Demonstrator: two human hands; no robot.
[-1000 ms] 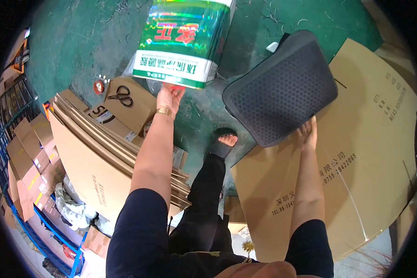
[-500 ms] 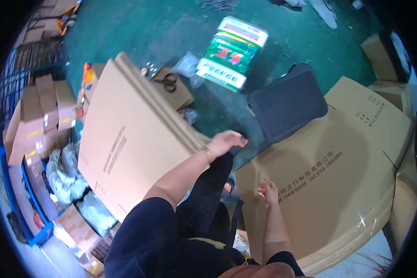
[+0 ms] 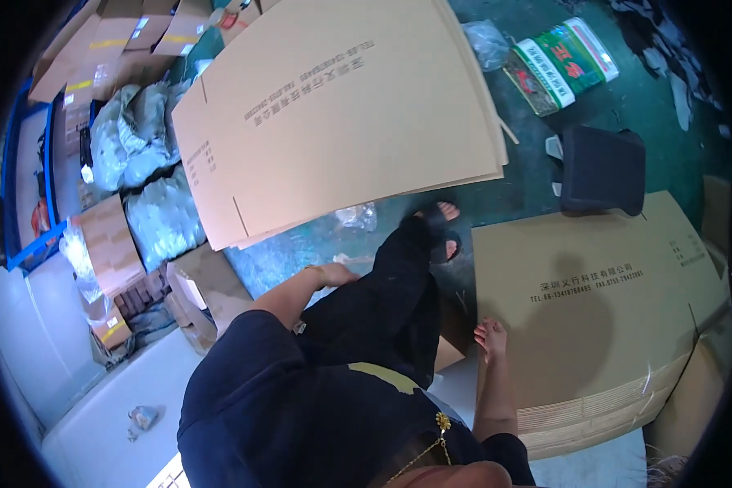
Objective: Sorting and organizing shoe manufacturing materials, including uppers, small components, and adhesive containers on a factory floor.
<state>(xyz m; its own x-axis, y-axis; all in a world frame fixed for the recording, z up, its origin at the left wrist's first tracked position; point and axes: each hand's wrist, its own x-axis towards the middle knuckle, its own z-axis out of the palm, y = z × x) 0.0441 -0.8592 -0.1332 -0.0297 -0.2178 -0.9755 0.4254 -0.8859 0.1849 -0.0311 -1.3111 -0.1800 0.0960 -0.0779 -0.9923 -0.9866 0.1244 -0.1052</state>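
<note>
My left hand (image 3: 334, 275) is down beside my dark trouser leg, at the near side of a stack of flat brown cardboard sheets (image 3: 325, 130). Its fingers are hidden or blurred against the trousers, so I cannot tell what they hold. My right hand (image 3: 490, 337) hangs over the left edge of a second stack of flat printed cardboard (image 3: 594, 342). The fingers there are curled in, with nothing visible in them. Whether that hand touches the sheets I cannot tell.
A dark grey padded seat (image 3: 603, 172) stands beyond the right stack. Farther off is a green and white printed container (image 3: 563, 65) beside a clear plastic bag (image 3: 486, 45). Grey-white sacks (image 3: 130, 134), cartons (image 3: 110, 244) and a blue-framed rack (image 3: 31, 191) line the left.
My view has swung round, bringing the left stack to the upper middle. My left hand has drawn back from ahead of me to beside my leg. The right hand stays near the right stack.
</note>
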